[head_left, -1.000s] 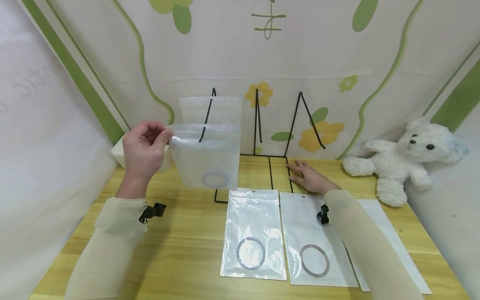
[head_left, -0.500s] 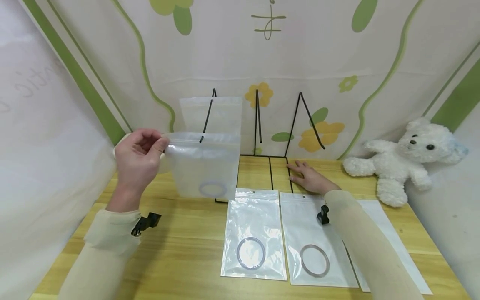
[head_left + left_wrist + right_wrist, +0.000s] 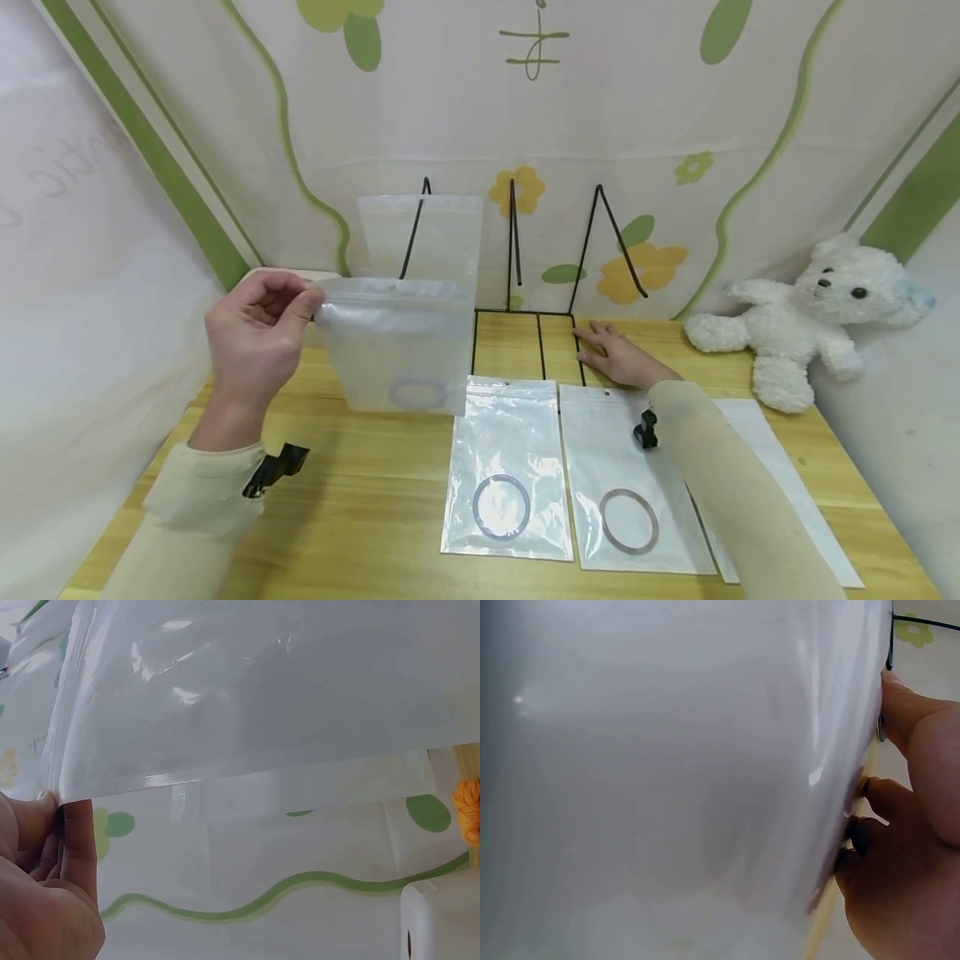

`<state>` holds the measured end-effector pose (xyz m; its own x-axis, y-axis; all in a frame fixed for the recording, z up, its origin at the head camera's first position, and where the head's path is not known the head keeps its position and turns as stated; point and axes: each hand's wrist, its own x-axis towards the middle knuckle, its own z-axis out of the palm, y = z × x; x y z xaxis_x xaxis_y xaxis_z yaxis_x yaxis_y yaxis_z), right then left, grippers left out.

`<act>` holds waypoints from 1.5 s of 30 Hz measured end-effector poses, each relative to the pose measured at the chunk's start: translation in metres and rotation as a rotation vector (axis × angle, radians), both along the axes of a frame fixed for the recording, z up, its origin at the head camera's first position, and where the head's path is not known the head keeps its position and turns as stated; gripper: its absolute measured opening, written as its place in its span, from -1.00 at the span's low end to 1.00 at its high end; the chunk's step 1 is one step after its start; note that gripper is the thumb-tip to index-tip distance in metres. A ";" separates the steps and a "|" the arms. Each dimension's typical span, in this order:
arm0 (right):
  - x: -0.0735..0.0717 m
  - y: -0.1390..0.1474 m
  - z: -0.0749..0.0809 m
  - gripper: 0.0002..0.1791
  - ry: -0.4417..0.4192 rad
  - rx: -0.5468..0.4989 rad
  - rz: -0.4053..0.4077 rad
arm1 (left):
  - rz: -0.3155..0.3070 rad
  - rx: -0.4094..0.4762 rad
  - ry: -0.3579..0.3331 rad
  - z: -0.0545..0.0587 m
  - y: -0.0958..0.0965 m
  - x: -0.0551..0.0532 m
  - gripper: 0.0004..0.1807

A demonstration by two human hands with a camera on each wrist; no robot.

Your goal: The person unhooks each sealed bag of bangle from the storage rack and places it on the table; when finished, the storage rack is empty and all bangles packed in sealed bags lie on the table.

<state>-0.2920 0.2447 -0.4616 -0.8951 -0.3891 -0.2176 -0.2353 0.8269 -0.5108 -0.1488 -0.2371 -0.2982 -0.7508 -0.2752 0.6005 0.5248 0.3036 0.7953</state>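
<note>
My left hand [image 3: 255, 342] pinches the upper left corner of a translucent zip bag [image 3: 390, 333] between thumb and fingers. A pale purple ring [image 3: 417, 407] lies at the bottom of this bag. Its top edge is at the tip of the rack's left hook [image 3: 410, 246]; whether the hook still passes through its hole, I cannot tell. Another translucent bag [image 3: 457, 225] hangs farther back on that hook. My right hand [image 3: 618, 354] rests on the right side of the black wire rack's base [image 3: 542, 350], fingers extended. The left wrist view shows the held bag [image 3: 300, 690] spread wide.
Two zip bags with rings, one left [image 3: 510, 433] and one right [image 3: 592, 450], lie on the wooden table [image 3: 360, 517]. A third bag [image 3: 795, 492] is partly under my right forearm. A white plush bear [image 3: 802, 317] sits at right. Behind my left hand is a white box [image 3: 442, 915].
My left hand has moved down, left and toward me, drawing the zip bag along the hook to its tip. The right hand has stayed still on the rack base.
</note>
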 end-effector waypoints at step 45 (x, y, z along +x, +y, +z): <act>-0.002 0.003 -0.002 -0.29 0.006 -0.020 0.015 | -0.113 -0.186 -0.681 -0.082 -0.043 -0.063 -0.74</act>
<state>-0.2938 0.2481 -0.4638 -0.8904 -0.4067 -0.2043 -0.2505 0.8127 -0.5261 -0.2122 -0.2802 -0.3803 -0.9935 -0.1122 0.0173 -0.0340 0.4392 0.8977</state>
